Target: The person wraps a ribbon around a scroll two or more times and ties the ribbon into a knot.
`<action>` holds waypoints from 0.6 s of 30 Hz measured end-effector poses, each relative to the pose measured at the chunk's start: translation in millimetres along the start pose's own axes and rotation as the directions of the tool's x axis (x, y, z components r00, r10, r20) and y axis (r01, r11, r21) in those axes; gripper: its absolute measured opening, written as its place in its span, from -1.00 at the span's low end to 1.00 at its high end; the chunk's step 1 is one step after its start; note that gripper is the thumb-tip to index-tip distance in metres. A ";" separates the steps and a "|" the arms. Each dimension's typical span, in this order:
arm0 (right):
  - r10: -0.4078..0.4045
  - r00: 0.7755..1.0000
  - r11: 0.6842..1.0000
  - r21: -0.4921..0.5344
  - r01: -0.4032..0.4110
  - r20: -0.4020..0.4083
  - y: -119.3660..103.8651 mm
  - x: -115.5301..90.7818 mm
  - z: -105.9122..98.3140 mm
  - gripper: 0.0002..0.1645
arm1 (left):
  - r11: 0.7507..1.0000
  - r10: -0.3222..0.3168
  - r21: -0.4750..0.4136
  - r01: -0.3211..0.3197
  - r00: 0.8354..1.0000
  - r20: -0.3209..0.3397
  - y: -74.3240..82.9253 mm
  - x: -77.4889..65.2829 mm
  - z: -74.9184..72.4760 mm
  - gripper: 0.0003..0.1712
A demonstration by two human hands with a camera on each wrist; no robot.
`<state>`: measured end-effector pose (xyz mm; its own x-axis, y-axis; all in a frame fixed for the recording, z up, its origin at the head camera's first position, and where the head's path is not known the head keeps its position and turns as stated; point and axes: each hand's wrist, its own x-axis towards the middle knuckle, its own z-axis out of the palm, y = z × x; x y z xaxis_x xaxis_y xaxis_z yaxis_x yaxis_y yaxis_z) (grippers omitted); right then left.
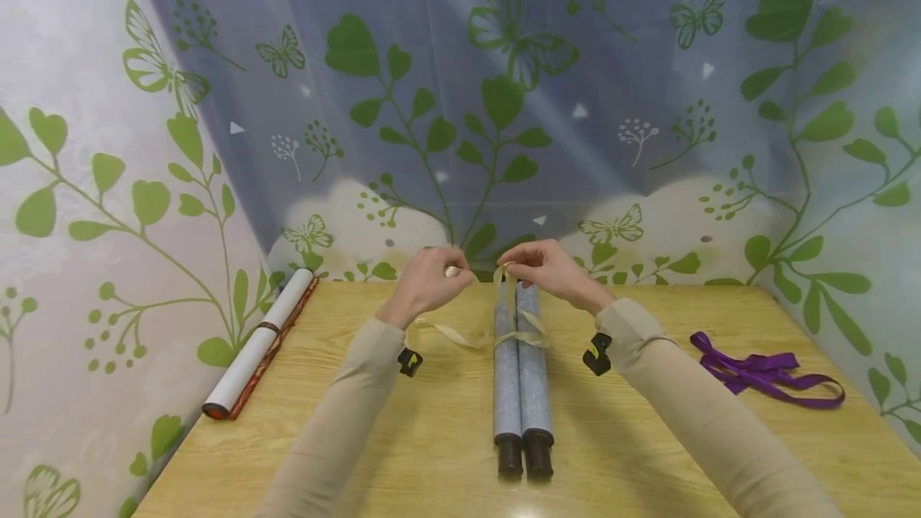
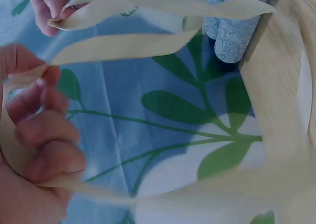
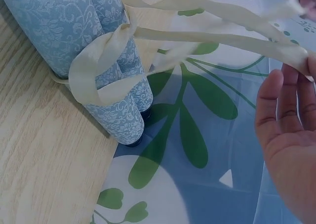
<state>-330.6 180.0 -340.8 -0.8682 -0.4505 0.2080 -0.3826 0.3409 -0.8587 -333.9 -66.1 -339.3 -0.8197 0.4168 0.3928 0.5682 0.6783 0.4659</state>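
Observation:
Two rolled scrolls (image 1: 507, 390), covered in pale blue floral cloth with dark end knobs, lie side by side on the table. A cream ribbon (image 3: 89, 83) passes round both and is crossed on top of them, as the right wrist view shows. Above their far end, my right hand (image 1: 552, 268) pinches a raised loop of this ribbon between thumb and fingertips. To the left of it, my left hand (image 1: 430, 284) pinches another length of ribbon (image 2: 123, 47), its other fingers curled. More ribbon trails from the left hand down toward the table.
On the wooden table (image 1: 432, 438), a white roll with red-patterned edging (image 1: 252, 350) lies along the left side. A purple ribbon (image 1: 770, 374) is loosely heaped at the right. Leaf-printed cloth (image 1: 446, 102) hangs behind the table and on both sides.

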 end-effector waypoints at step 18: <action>0.005 0.999 1.000 -0.004 -0.005 -0.046 1.0 0.0 -3.5 -0.65 | 0.950 0.181 -0.292 -0.107 0.954 0.240 44.6 -6.1 -0.9 -0.77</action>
<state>-332.0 183.3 -340.0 -0.8840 -0.4099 0.2250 -0.3792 0.3470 -0.8578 -303.5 -38.9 -320.2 -0.6964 0.6654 0.2687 0.6485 0.4232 0.6327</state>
